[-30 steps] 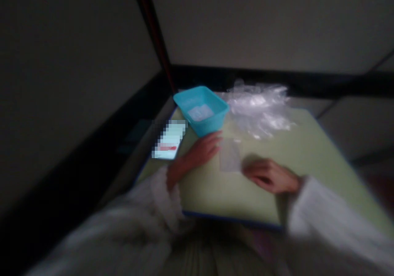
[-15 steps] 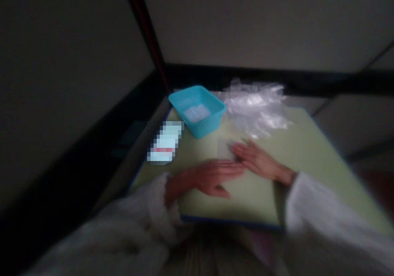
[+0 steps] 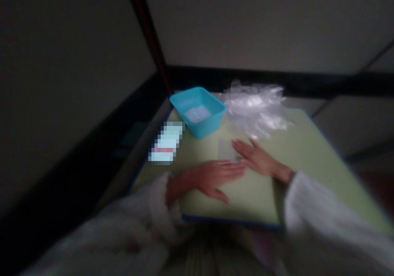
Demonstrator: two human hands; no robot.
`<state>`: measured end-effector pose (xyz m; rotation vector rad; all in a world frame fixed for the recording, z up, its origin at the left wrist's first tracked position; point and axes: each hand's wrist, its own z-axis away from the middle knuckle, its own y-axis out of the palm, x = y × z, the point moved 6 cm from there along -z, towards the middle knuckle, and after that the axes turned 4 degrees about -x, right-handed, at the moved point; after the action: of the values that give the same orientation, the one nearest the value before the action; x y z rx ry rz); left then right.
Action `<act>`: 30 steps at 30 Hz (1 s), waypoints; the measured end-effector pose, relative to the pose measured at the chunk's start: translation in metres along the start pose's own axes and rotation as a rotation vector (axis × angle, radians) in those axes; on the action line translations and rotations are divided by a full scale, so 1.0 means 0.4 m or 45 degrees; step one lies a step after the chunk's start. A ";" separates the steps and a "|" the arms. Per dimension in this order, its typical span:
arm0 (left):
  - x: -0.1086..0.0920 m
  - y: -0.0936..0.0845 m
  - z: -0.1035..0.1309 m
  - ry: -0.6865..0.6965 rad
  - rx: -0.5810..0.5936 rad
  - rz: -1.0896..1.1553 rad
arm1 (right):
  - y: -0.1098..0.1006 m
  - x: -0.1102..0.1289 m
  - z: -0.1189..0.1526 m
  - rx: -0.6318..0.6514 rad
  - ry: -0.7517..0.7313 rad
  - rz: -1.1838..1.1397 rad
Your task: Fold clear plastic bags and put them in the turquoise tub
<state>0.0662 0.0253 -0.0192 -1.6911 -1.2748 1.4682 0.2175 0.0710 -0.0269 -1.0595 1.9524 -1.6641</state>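
My L hand (image 3: 215, 177) & R hand (image 3: 257, 157), open, palms down, seemingly flatten clear sheet (image 3: 226, 150) (blurry) on counter (image 3: 301, 144).

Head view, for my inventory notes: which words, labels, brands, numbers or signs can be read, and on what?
No text can be read.
Phone screen: pixelated, illegible.
Blue basket and pale item inside: no marking can be made out.
Clear plastic pile, and thin sheet by the right hand: too blurred to tell.
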 end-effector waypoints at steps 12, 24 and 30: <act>0.058 -0.137 0.045 -0.166 -0.640 -0.173 | -0.093 0.073 0.022 -0.250 -0.283 -0.150; 0.028 -0.089 0.011 0.021 -0.313 -0.416 | -0.113 0.165 0.035 -0.178 -0.487 0.083; 0.036 -0.082 0.013 -0.014 -0.253 -0.417 | -0.099 0.163 0.033 -0.126 -0.483 0.213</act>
<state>0.0508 0.0505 0.0022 -1.5039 -1.6596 1.1911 0.1963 0.0133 0.0202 -1.1186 1.8278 -1.1889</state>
